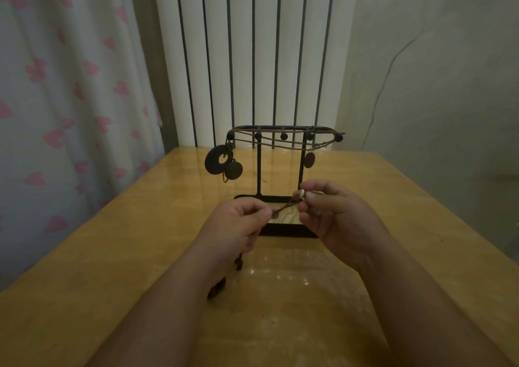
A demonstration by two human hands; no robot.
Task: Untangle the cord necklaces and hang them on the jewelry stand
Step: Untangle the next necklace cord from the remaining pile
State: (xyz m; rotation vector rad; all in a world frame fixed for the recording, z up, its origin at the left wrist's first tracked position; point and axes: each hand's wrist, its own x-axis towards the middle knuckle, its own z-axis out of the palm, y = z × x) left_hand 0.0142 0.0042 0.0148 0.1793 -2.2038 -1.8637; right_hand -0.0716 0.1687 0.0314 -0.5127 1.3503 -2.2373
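Observation:
A black metal jewelry stand [259, 170] rises from the middle of the wooden table [421, 226]. Brown cord necklaces [283, 141] drape along its top bar, with a dark ring pendant [215, 161] and a round disc [233, 170] hanging at the left and an oval pendant [309, 159] at the right. In front of the stand, my left hand [238, 226] pinches a brown cord [283, 208]. My right hand [339, 217] pinches the other end by a small white bead [302, 194]. The cord's dark tail [217, 286] hangs under my left wrist onto the table.
A heart-patterned curtain [70, 99] hangs at the left. A white panel with dark vertical stripes [252, 57] stands behind the table, and a plain wall [435, 85] with a thin wire is at the right.

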